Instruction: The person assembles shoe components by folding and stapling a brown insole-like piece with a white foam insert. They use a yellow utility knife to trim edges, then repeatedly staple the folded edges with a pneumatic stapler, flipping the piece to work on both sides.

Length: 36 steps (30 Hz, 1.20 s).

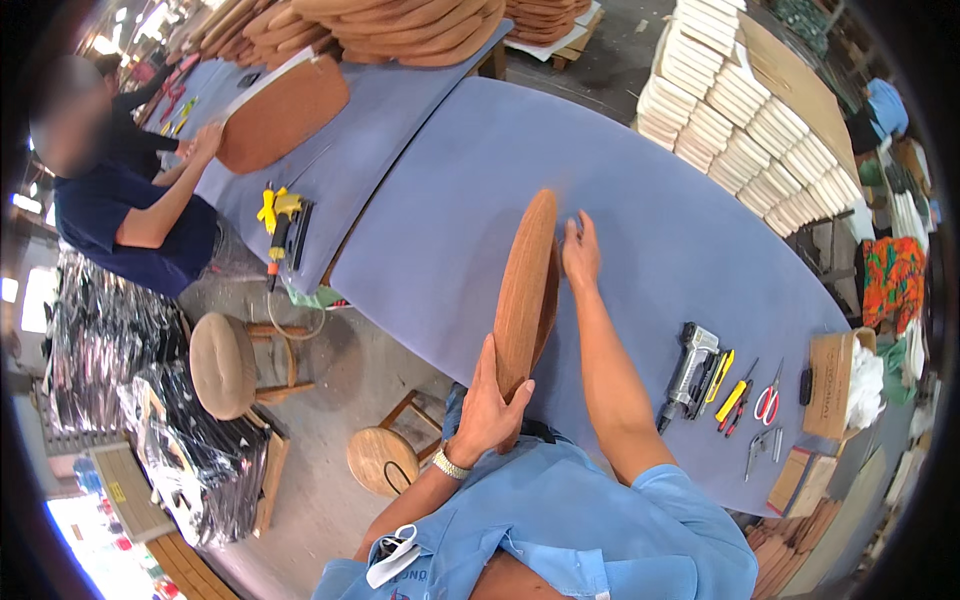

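Observation:
A brown upholstered seat panel (525, 285) stands on its edge over the blue-grey covered table (440, 210), its long side running away from me. My left hand (487, 410) grips its near end, fingers along the left face and thumb across the rim. My right hand (581, 252) is close to the panel's far right side, its fingers partly spread; a narrow gap seems to separate them from the panel. To the right of my right arm lies a grey staple gun (692, 370), beside yellow cutters (735, 400) and red-handled scissors (768, 402).
Brown padded panels (410, 30) are piled at the far left, white ones (745, 120) at the far right. A co-worker (130, 200) handles a brown panel (285, 115) near a yellow-and-black staple gun (285, 225). A cardboard box (835, 385) sits right; stools (383, 460) stand left.

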Available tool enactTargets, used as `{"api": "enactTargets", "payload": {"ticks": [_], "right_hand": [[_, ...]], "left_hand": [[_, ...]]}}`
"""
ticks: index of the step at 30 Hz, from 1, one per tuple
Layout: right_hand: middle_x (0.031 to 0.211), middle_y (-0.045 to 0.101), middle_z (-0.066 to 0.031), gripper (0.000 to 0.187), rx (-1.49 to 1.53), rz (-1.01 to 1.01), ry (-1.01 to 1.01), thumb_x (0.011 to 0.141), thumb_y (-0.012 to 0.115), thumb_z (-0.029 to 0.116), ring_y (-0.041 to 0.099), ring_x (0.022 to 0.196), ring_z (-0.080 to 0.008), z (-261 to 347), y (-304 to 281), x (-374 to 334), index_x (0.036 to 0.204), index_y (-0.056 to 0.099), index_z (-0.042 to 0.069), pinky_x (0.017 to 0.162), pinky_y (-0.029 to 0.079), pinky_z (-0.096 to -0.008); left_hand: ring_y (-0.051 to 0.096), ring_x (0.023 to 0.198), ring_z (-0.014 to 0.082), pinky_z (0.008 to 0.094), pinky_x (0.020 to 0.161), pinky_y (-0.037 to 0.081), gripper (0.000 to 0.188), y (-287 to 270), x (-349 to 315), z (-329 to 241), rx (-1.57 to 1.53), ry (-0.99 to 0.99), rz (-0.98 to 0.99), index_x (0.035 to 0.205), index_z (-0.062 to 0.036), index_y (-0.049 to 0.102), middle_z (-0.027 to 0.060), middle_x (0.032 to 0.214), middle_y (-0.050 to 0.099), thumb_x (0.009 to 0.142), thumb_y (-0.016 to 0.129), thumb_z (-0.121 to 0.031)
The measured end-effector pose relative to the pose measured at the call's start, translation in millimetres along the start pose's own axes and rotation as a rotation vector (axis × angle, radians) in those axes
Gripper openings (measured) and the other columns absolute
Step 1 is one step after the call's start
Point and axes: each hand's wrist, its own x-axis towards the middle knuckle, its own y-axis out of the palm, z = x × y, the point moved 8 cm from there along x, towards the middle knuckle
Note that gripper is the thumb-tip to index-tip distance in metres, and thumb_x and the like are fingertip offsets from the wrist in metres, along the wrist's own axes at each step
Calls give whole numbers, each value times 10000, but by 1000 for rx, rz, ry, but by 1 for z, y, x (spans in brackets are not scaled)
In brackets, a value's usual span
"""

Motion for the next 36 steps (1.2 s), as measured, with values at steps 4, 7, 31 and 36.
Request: {"api": "enactTargets", "payload": {"ticks": [4, 7, 31, 36], "right_hand": [[1685, 334, -144, 744, 365, 14, 16, 1061, 467, 583, 316, 1547, -286, 70, 3, -14, 1649, 337, 147, 1267, 246, -433], [1667, 363, -141, 699, 527, 54, 36, 1083, 407, 584, 363, 1516, -284, 103, 9, -13, 1641, 364, 165, 1247, 292, -432], [1708, 258, -117, 624, 366, 192, -86, 1134, 368, 424, 280, 1556, -274, 119, 5, -26, 1652, 282, 88, 1267, 265, -401], [1759, 152, -91, 667, 828, 339, 94, 1136, 339, 472, 175, 1610, -273, 43, -4, 5, 1686, 200, 121, 1305, 194, -406]], "left_hand": [[219, 1590, 387, 438, 1283, 220, 876, 19, 42, -19, -167, 76, 81, 1645, 55, 143, 296, 1694, 217, 1058, 590, -418], [109, 1622, 341, 421, 1303, 152, 776, 21, 135, -39, -190, 164, 115, 1659, 16, 157, 246, 1734, 140, 1118, 416, -478], [13, 1634, 285, 410, 1317, 95, 653, 56, 289, -33, -386, 3, 203, 1679, -145, 239, 120, 1765, 119, 1140, 249, -514], [8, 1634, 285, 413, 1318, 84, 684, 39, 259, -57, -328, 33, 166, 1688, -110, 166, 145, 1766, 80, 1141, 246, -513]]}}
